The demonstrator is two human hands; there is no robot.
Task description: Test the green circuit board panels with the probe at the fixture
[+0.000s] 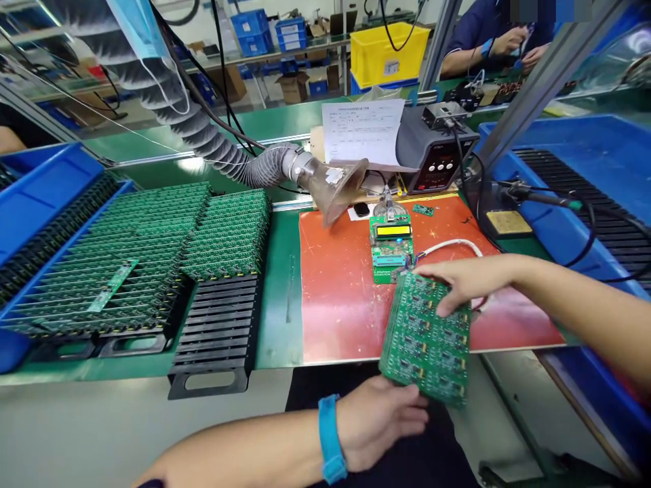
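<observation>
A stack of green circuit boards [427, 339] is held tilted over the front edge of the red mat. My right hand [458, 281] is closed on its upper edge, thumb on the top face and the other fingers mostly hidden. At the lower left corner of the stack is my left hand [379, 423], wearing a blue wrist band [331, 439]. Its fingers are stretched out and slightly blurred; whether they touch the boards I cannot tell. Just beyond the stack lies a green test board [391, 247] with a lit yellow display and a blue socket.
Black racks [216, 318] at left carry rows of upright circuit boards [228, 230]; one small board [112, 285] lies on top. A fume hose nozzle [333, 186] overhangs the red mat [336, 298]. A soldering station [440, 149] stands behind, a blue bin [584, 163] at right. Another person works opposite.
</observation>
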